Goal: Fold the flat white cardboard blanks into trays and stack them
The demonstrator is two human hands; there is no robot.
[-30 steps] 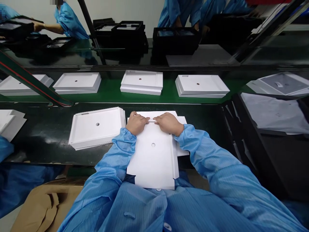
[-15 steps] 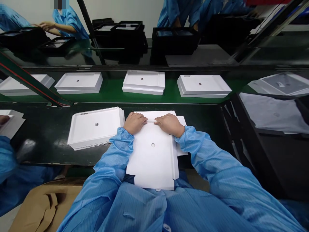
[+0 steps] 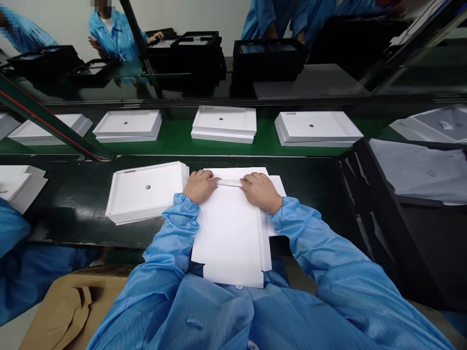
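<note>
A white cardboard sheet (image 3: pixel 229 233) with creased sides lies in front of me, its near end reaching my chest. My left hand (image 3: pixel 202 186) is closed with fingertips pinching the left end of the raised fold across its far part. At the right end of that fold, my right hand (image 3: pixel 260 191) has its fingers curled and pressed on the same cardboard. More white card shows under the sheet, to the right. To the left of my left hand sits a stack of white card trays (image 3: pixel 146 192), the top one with a round hole.
Beyond the bench, folded white card trays (image 3: pixel 317 127) stand in a row on a green conveyor belt (image 3: pixel 175 129). A large black box (image 3: pixel 412 228) is at the right, with a brown carton (image 3: pixel 73 311) lower left. Co-workers in blue stand behind; a blue sleeve (image 3: pixel 10 228) is at left.
My hands have moved slightly apart along the fold, which stands up more. The round hole in the sheet no longer shows. The row of trays sits a little farther right in view.
</note>
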